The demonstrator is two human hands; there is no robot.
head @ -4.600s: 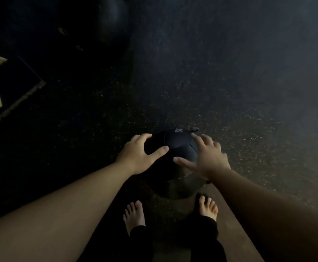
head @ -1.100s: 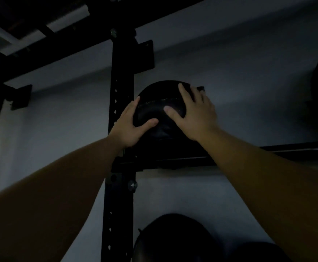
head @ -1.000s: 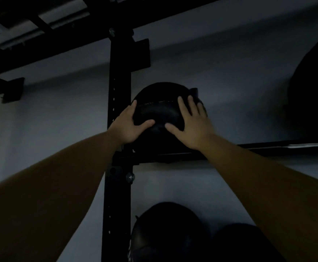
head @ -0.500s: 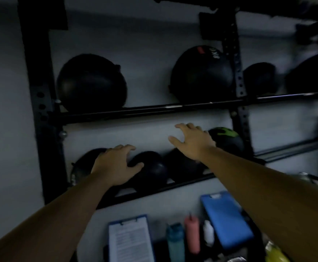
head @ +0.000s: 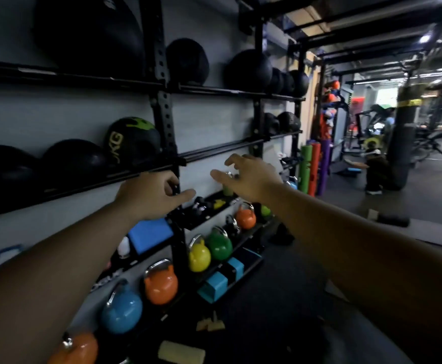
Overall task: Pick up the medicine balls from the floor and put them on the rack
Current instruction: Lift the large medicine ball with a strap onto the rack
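The rack (head: 166,119) fills your left side, black uprights and rails against a grey wall, running away toward the gym floor (head: 411,206) on the right. Its two upper shelves hold the medicine balls: large black balls (head: 188,61) along the top rail, and on the shelf below a row of three, the nearest to your hands being the ball with green marking (head: 132,139). Further along that same shelf two smaller balls (head: 283,123) sit near the far upright. The lower tiers carry kettlebells (head: 199,254) in yellow, green, orange and blue, with blue blocks (head: 221,281) on the bottom shelf.

Both your hands are empty, so no ball is in your grip. Your left hand (head: 153,195) hangs just in front of the middle upright, fingers loosely spread, thumb pointing right. Your right hand (head: 251,178) is a little higher and further right, fingers apart and curled slightly.

No ball on the floor shows here; what floor you can see near the rack has only a pale block (head: 182,352) and small bits. Any ball left to fetch likely lies down and to your right or behind you, away from the rack, so your right hand is probably the nearer one as you turn. Look down first.
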